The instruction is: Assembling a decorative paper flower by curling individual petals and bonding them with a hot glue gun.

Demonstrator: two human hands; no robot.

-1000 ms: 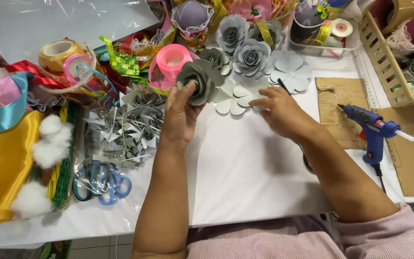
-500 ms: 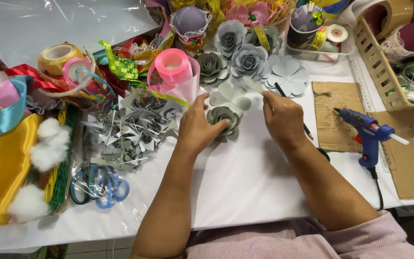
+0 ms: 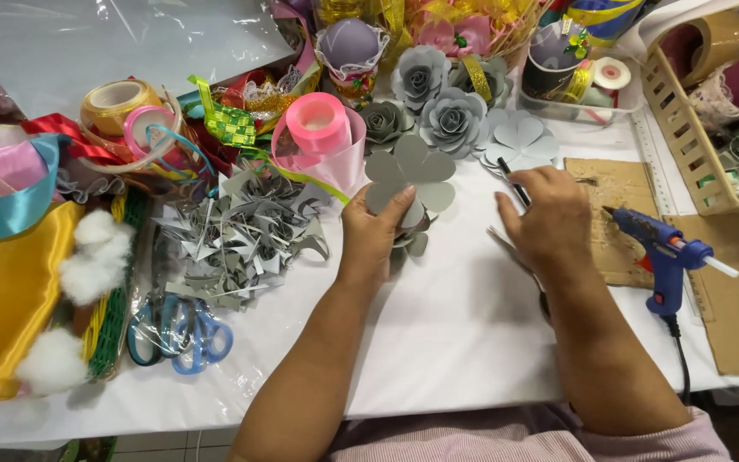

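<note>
My left hand pinches the grey petal cutout upright — my right hand, grip curled on a thin stick, lies right of it

Both forearms are bare — no watch, rings or bracelets on the left hand or right hand; pink ribbed sleeves are pushed up to the elbows.

A blue glue gun is lying on brown cardboard at the right of the white worktop. Blue scissors are resting beside a heap of grey paper scraps. A pink ribbon roll is standing near finished grey paper roses; a beige basket is sitting far right.
</note>
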